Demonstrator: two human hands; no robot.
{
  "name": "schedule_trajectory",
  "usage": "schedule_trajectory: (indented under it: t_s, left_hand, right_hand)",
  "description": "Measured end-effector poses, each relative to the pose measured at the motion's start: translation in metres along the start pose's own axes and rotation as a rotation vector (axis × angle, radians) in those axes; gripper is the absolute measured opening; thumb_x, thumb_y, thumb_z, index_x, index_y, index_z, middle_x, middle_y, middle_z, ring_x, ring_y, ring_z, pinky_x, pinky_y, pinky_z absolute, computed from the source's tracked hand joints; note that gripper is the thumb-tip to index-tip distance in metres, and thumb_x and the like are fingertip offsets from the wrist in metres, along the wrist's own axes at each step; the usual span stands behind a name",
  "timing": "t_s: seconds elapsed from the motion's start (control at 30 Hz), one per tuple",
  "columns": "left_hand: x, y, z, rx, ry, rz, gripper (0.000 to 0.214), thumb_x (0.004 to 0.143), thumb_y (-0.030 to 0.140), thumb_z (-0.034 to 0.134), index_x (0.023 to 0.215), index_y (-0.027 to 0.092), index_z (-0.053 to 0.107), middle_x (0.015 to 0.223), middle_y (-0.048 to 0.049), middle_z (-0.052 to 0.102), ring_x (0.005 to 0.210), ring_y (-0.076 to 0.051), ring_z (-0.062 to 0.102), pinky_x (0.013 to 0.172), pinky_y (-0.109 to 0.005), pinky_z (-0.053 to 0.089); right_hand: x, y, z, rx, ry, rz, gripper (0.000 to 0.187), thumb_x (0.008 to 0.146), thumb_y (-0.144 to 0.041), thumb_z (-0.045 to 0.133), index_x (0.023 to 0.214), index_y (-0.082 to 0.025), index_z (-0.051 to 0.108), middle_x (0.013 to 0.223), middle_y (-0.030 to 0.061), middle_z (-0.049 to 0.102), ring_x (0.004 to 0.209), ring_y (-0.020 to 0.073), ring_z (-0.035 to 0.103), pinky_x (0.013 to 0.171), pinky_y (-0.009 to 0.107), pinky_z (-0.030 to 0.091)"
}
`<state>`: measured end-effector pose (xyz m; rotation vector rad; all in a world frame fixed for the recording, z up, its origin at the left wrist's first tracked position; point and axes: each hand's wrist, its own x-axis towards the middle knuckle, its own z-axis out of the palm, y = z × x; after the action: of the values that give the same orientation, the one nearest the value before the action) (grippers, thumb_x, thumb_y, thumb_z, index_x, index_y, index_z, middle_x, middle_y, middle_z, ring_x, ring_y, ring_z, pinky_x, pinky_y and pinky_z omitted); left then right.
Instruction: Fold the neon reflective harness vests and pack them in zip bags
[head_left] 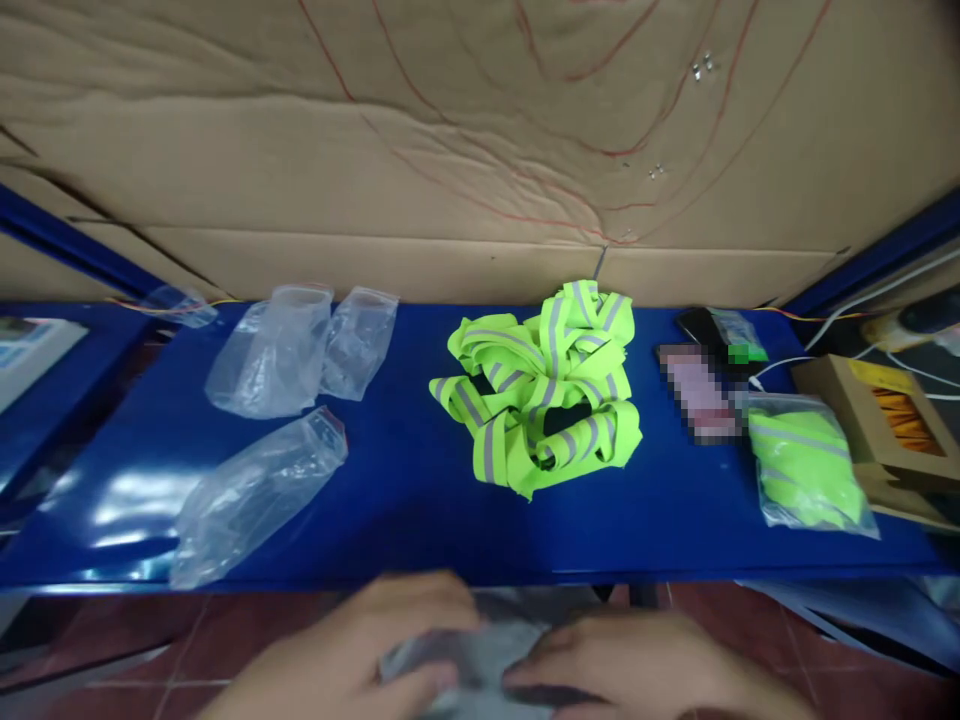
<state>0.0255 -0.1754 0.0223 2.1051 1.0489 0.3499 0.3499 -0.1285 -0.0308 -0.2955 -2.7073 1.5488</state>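
My left hand (pixel 360 650) and my right hand (pixel 637 665) sit at the bottom edge, below the front of the blue table (pixel 420 500). Both are blurred and pinch a grey, see-through plastic bag (pixel 487 650) between them. A pile of neon yellow reflective straps (pixel 544 390) with grey stripes lies in the middle of the table, well beyond both hands. To the right lies a clear bag filled with neon straps (pixel 806 465).
Empty clear plastic bags lie at the left: two at the back (pixel 274 350) (pixel 360 340) and one nearer (pixel 255 495). A phone (pixel 697 390), a black object and an open cardboard box (pixel 889 420) sit at the right. Cardboard (pixel 480 140) lines the back.
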Motion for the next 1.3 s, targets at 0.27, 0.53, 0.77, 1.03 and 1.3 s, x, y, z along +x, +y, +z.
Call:
schedule_trajectory:
  t_s: [0.27, 0.53, 0.77, 1.03, 1.3]
  left_hand:
    - [0.121, -0.042, -0.018, 0.839, 0.391, 0.287, 0.047, 0.103, 0.052, 0.062, 0.144, 0.031, 0.063, 0.155, -0.014, 0.058, 0.144, -0.035, 0.055, 0.12, -0.059, 0.042]
    - [0.116, -0.082, -0.034, 0.725, 0.651, 0.006, 0.023, 0.105, 0.02, 0.05, 0.119, 0.02, 0.068, 0.131, -0.0132, 0.068, 0.125, -0.028, 0.064, 0.1, -0.044, 0.051]
    - [0.113, -0.067, -0.031, 0.622, 0.797, 0.188, 0.036, 0.101, 0.021, 0.055, 0.137, 0.023, 0.058, 0.145, -0.0152, 0.062, 0.139, -0.028, 0.057, 0.117, -0.048, 0.044]
    - [0.117, -0.067, -0.027, 0.647, 0.671, -0.014, 0.058, 0.103, 0.033, 0.061, 0.157, 0.021, 0.043, 0.145, -0.0141, 0.065, 0.132, -0.031, 0.062, 0.106, -0.044, 0.047]
    - [0.115, -0.08, -0.041, 0.575, 0.745, -0.159, 0.023, 0.105, 0.034, 0.055, 0.1, 0.018, 0.07, 0.102, -0.0097, 0.075, 0.104, -0.03, 0.067, 0.091, -0.044, 0.042]
  right_hand:
    - [-0.016, -0.018, -0.12, -0.561, 0.933, 0.248, 0.035, 0.106, -0.037, 0.061, 0.14, -0.029, 0.065, 0.129, 0.0104, 0.073, 0.12, 0.0292, 0.069, 0.103, 0.047, 0.056]
    - [0.074, 0.062, -0.155, -0.645, 0.595, 0.146, 0.051, 0.102, -0.063, 0.059, 0.114, -0.015, 0.074, 0.11, 0.0186, 0.072, 0.105, 0.0344, 0.068, 0.093, 0.05, 0.053]
    - [0.089, 0.054, -0.137, -0.339, 0.824, 0.127, 0.047, 0.104, -0.063, 0.056, 0.101, -0.018, 0.073, 0.097, 0.012, 0.074, 0.091, 0.0264, 0.069, 0.083, 0.039, 0.055]
    - [0.089, 0.04, -0.123, 0.056, 0.959, 0.148, 0.044, 0.106, -0.058, 0.053, 0.125, -0.023, 0.071, 0.112, 0.0069, 0.08, 0.099, 0.0246, 0.077, 0.086, 0.038, 0.063]
    - [0.077, 0.052, -0.127, -0.225, 1.136, 0.02, 0.026, 0.097, -0.038, 0.068, 0.083, -0.023, 0.053, 0.091, 0.0031, 0.064, 0.086, 0.0193, 0.064, 0.076, 0.033, 0.052]
